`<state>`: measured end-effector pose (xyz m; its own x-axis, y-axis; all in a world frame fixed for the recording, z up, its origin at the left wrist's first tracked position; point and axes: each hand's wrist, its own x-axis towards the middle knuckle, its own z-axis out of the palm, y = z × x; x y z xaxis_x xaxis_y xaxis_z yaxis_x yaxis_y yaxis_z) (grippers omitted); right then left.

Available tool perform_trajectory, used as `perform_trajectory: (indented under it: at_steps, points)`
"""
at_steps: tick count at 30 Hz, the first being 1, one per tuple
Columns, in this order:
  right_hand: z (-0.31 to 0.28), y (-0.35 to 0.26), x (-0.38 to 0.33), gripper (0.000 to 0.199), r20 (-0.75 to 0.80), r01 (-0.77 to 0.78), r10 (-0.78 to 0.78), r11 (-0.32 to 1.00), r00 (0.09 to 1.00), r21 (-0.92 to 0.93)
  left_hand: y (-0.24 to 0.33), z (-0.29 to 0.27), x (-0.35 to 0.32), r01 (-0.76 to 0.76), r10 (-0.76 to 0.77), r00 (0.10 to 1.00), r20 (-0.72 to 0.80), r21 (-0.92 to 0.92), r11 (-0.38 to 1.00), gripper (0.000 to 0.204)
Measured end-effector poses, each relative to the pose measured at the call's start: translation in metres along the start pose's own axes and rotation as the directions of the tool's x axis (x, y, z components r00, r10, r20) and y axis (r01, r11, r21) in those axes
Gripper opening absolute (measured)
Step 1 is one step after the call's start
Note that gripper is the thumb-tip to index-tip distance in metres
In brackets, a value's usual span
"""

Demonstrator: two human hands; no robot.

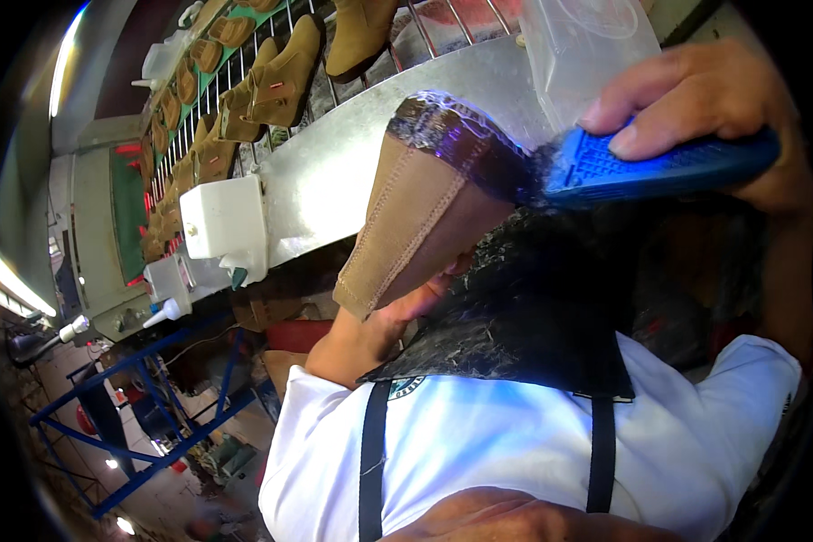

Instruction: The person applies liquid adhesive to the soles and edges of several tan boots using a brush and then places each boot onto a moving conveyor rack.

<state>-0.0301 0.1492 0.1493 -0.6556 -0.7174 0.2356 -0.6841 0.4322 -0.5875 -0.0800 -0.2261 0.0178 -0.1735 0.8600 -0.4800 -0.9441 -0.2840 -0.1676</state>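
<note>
A tan leather boot upper [411,212] with stitched seams is held tilted in front of my black apron. A dark, wet-looking, shiny band runs round its upper end. My left hand [415,303] grips it from below and behind, with most of its fingers hidden by the leather. On the right, my right hand [705,108] is closed round a blue plastic brush [659,167], thumb and fingers on its textured back. The brush's dark bristles touch the right side of the glossy band.
Beyond the metal ledge [325,176], several tan boots [285,77] stand on a barred rack. A white plastic container [224,217] and a nozzle bottle [164,312] are at the left; a translucent bin [592,50] is at the back right. A blue metal frame [144,452] stands lower left.
</note>
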Motion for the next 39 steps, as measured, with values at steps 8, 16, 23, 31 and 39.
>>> perform_trajectory:
  at_steps: [8,16,23,31,39]
  points:
    - [0.084,-0.004,0.010,0.037,-0.399,0.231,0.671,0.329,0.626,0.916,0.013,0.032,0.011,-0.300,0.367,0.927,-0.079,0.429,0.852,0.046]
    - [0.047,-0.011,0.003,0.038,-0.397,-0.225,0.533,0.765,0.747,0.603,0.015,0.055,0.006,-0.282,0.358,0.931,-0.074,0.476,0.833,0.050]
    - [0.017,0.005,0.017,0.035,-0.236,-0.186,0.283,0.913,0.930,0.362,0.026,0.047,0.011,-0.319,0.444,0.895,-0.052,0.621,0.716,0.048]
    - [0.016,0.009,0.028,0.032,-0.180,-0.100,0.169,0.934,0.969,0.342,0.022,0.050,0.006,-0.363,0.474,0.880,-0.024,0.610,0.704,0.048]
    - [0.016,0.005,0.024,0.029,-0.190,-0.091,0.168,0.930,0.967,0.357,0.021,0.051,0.012,-0.344,0.474,0.880,-0.029,0.649,0.678,0.048]
